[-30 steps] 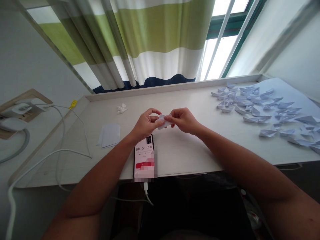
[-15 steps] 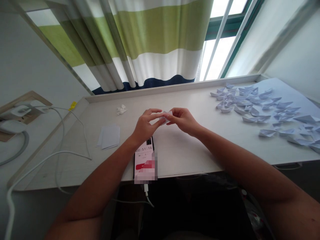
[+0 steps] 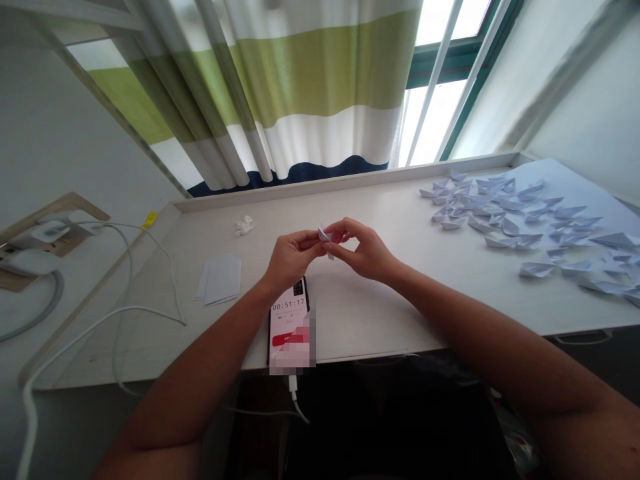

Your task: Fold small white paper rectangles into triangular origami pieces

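Observation:
Over the middle of the desk, a small folded white paper (image 3: 326,236) is held between both hands, with its pointed end sticking up. My left hand (image 3: 293,257) pinches it from the left, with the fingers closed on its edge. From the right, my right hand (image 3: 364,250) grips it between thumb and fingers. Part of the paper is hidden behind the fingertips. Just below my left wrist lies a phone (image 3: 290,323) with a running timer on its screen.
Many folded paper boats (image 3: 500,207) cover the right side of the white desk (image 3: 380,313). To the left lie a stack of paper sheets (image 3: 223,280) and a crumpled white tissue (image 3: 245,226). White cables (image 3: 125,310) trail from a socket box (image 3: 50,233) at far left.
The folded paper has turned, and its pointed end now shows above the fingers. My left fingers have drawn in closer around it. The view has shifted slightly.

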`<state>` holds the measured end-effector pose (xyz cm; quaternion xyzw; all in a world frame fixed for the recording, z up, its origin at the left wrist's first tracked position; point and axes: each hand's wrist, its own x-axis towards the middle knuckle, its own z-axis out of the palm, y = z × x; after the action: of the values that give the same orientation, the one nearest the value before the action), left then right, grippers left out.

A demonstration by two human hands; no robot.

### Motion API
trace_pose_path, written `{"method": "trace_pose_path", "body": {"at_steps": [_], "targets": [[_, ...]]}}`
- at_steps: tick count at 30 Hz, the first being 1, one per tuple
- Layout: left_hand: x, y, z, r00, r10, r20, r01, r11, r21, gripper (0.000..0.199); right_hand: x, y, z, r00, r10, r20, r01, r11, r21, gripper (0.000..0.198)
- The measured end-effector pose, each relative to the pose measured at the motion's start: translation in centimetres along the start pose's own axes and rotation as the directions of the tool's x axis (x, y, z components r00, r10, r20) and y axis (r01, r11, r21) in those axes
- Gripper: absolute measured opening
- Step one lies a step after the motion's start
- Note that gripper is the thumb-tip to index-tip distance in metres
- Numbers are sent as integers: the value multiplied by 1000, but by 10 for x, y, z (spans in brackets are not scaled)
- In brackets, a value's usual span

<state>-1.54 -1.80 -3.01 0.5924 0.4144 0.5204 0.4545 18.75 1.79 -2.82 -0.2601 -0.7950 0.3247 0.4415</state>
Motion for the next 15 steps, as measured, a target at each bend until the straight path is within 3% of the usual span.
{"method": "trace_pose_path", "body": {"at_steps": [5, 9, 12, 15], "targets": [[-1, -1, 1, 996, 84, 36, -88, 985, 147, 42, -2, 4, 5, 999, -42, -22, 41, 997, -62, 16], [-2, 0, 1, 988, 115, 101, -139, 948, 285, 40, -4, 9, 9, 993, -115, -35, 101, 959, -264, 18], [-1, -2, 1, 982, 125, 143, -164, 940, 298, 41, -5, 10, 11, 981, -192, -35, 169, 922, -347, 20], [0, -5, -1, 978, 158, 138, -191, 944, 270, 45, -6, 9, 12, 972, -232, -47, 205, 922, -328, 19]]}}
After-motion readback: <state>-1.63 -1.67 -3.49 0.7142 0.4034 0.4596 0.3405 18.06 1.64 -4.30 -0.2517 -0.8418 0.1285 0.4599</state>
